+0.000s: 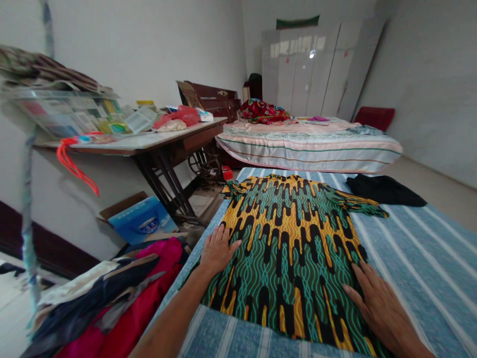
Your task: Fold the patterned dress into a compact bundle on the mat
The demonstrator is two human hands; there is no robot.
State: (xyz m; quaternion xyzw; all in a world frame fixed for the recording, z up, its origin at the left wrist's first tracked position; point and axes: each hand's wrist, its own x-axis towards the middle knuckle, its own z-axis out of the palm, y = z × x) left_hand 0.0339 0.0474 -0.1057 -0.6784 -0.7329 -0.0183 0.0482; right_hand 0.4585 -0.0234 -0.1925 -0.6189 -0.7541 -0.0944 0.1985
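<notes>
A patterned shirt (283, 248) in green, black and yellow lies spread flat on a blue striped bedsheet (421, 258). Its collar end points away from me, and the hem is nearest. One sleeve stretches out to the right; the left sleeve looks bunched near the shoulder. My left hand (218, 250) rests flat on the shirt's left edge with fingers outstretched. On the right edge, lower down, my right hand (378, 296) lies with its fingers spread. Neither hand grasps the fabric.
A folded black garment (385, 190) lies at the bed's far right. Piled clothes (122, 303) sit at lower left, below a blue box (143, 219). A sewing-machine table (149, 141) carries a plastic bin (70, 112). Another bed (309, 144) and a wardrobe (316, 69) stand beyond.
</notes>
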